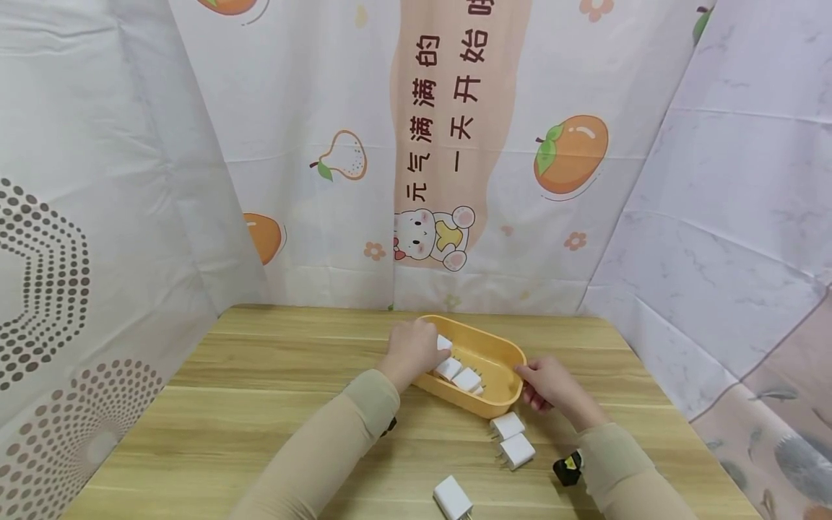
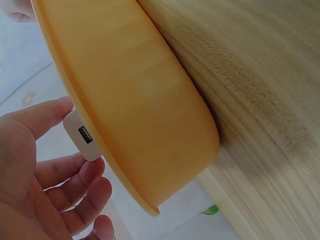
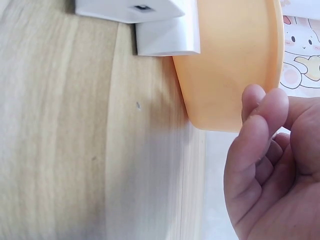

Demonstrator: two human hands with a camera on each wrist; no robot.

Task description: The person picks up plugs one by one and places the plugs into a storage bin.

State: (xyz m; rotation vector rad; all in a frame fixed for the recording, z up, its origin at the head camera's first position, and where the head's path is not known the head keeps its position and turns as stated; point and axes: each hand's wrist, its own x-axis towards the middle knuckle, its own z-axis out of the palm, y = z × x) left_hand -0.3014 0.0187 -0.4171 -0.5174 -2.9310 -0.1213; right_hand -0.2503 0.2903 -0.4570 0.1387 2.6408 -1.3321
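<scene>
My left hand (image 1: pixel 413 349) reaches over the left end of a yellow oval plastic basket (image 1: pixel 494 350). Between its thumb and fingers it pinches a white USB charger (image 2: pixel 82 135), whose port shows just above the rim in the left wrist view. Several more white chargers (image 1: pixel 466 379) with metal prongs lie inside, in the left half of the basket. At the opposite end my right hand (image 1: pixel 551 383) grips the basket's rim, thumb on the edge and the other fingers curled below it. The basket stands on the wooden table.
Two white chargers (image 1: pixel 516 451) lie side by side on the wooden table (image 1: pixel 273 404), just in front of the basket. Another charger (image 1: pixel 453 498) is nearer the front edge. Printed curtains (image 1: pixel 312 231) hang behind the table and along both sides.
</scene>
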